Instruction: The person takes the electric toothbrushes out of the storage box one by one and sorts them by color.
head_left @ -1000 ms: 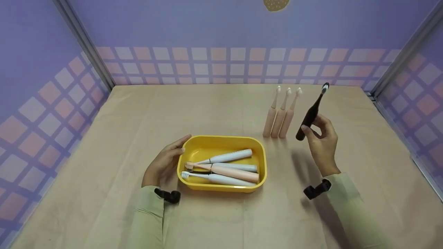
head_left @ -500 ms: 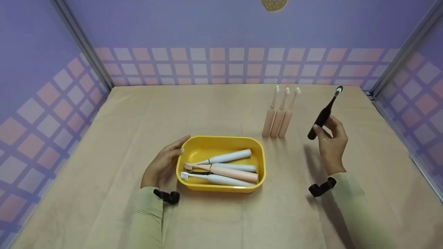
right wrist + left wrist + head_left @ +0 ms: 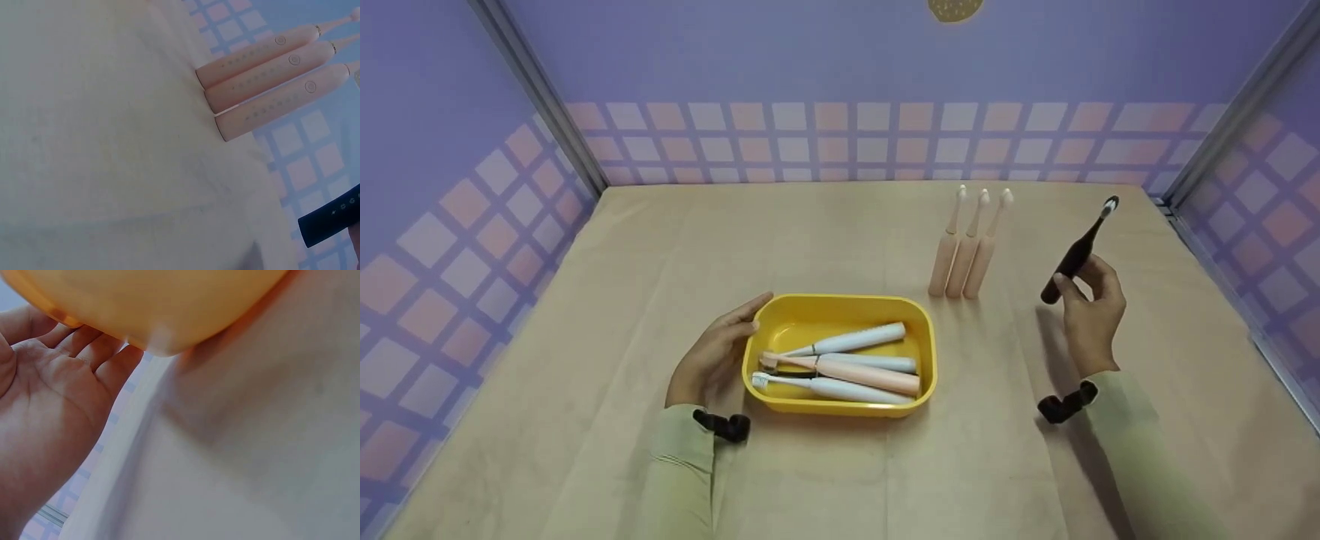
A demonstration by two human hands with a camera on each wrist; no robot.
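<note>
My right hand [image 3: 1095, 315] pinches a black electric toothbrush [image 3: 1075, 261] by its handle, between thumb and fingers. The brush leans with its head up to the right; in the right wrist view only the lower handle [image 3: 332, 218] shows. To its left, three pink electric toothbrushes [image 3: 962, 266] stand upright side by side. My left hand [image 3: 709, 356] holds the left end of a yellow box [image 3: 840, 408], thumb at the rim and fingers against the outer wall. Inside lie a pink toothbrush [image 3: 870, 374], several white or pale blue ones [image 3: 861, 340], and a dark one mostly hidden beneath.
A beige cloth [image 3: 720, 240] covers the table. A purple wall with pink and white squares [image 3: 832, 116] rises at the back, with side walls left and right. Metal posts [image 3: 559, 124] stand at the corners.
My right hand has moved to the right with the black toothbrush, away from the three pink ones, and slightly lower. My left hand and the yellow box have stayed in place.
</note>
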